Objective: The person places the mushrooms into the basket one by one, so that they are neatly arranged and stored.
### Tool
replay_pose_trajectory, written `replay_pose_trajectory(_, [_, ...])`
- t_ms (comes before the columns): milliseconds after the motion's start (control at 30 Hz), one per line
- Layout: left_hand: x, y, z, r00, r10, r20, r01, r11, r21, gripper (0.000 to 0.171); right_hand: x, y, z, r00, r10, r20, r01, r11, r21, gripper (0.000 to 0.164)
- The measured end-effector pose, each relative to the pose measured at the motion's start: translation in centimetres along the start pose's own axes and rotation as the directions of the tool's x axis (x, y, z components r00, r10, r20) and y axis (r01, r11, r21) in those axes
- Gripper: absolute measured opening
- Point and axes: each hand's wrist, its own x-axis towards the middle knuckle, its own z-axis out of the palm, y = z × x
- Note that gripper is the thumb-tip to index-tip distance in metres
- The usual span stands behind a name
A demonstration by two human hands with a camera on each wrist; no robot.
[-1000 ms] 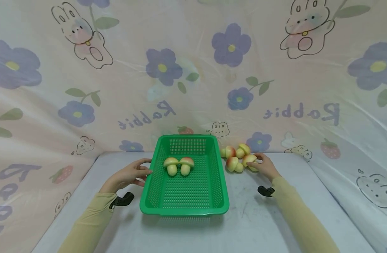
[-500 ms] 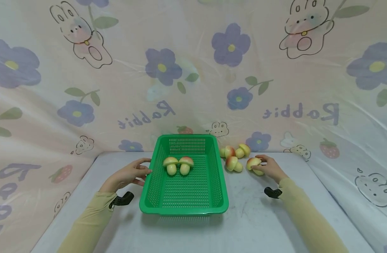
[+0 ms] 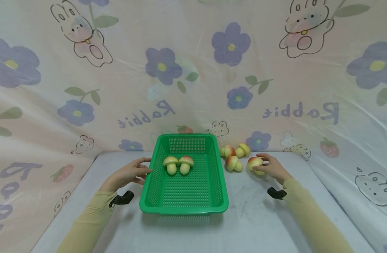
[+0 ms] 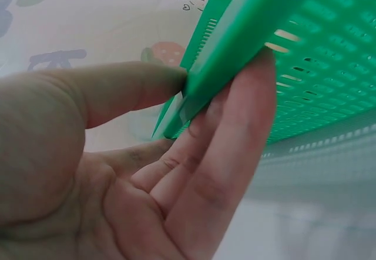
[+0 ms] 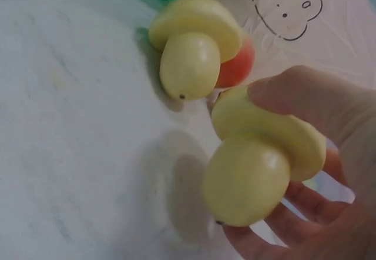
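On the left side of the green plastic basket (image 3: 184,211), my left hand (image 3: 130,174) pinches the rim, thumb on one side and fingers against the slotted wall (image 4: 305,66). Two toy mushrooms (image 3: 178,165) with yellow-red caps lie side by side inside the basket. My right hand (image 3: 272,168) grips another toy mushroom (image 5: 252,172) by its cap, thumb on top and fingers beneath. In the right wrist view its shadow falls on the table, so it appears lifted a little. Several more mushrooms, one of them a nearby mushroom (image 3: 233,164), lie right of the basket.
The white table (image 3: 250,225) ends at a hanging cloth (image 3: 193,88) printed with flowers and rabbits. A black wrist device (image 3: 122,199) sits on the left wrist, and a similar device (image 3: 276,193) on the right.
My right hand has drawn the gripped mushroom rightward, away from the other mushrooms. My left hand and the basket hold their place.
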Motion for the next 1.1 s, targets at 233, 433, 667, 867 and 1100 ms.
replay_pose_trajectory(233, [0.2,0.1,-0.2,1.0,0.007,0.004,-0.007,1.0,0.004,0.066,-0.4,-0.5,0.0,1.0,-0.025,0.004,0.025,0.999,0.047,0.076])
replay_pose_trajectory(433, [0.2,0.2,-0.1,1.0,0.005,-0.001,-0.005,1.0,-0.009,0.067,-0.5,-1.2,0.1,0.999,-0.048,0.01,0.047,0.998,0.047,0.072])
replay_pose_trajectory(667, [0.1,0.3,0.0,1.0,0.017,0.016,-0.017,1.0,-0.007,0.065,-0.5,-1.9,0.5,0.998,-0.055,0.022,0.053,0.997,0.06,0.073])
replay_pose_trajectory(867, [0.1,0.4,0.0,1.0,0.006,0.006,-0.006,1.0,0.006,0.064,-0.5,-2.4,0.6,0.997,-0.071,0.041,0.068,0.994,0.083,0.073])
replay_pose_trajectory(1100, [0.2,0.7,0.1,1.0,-0.009,-0.002,0.009,1.0,0.01,0.064,-0.7,-3.7,0.6,0.994,-0.085,0.072,0.076,0.99,0.12,0.076])
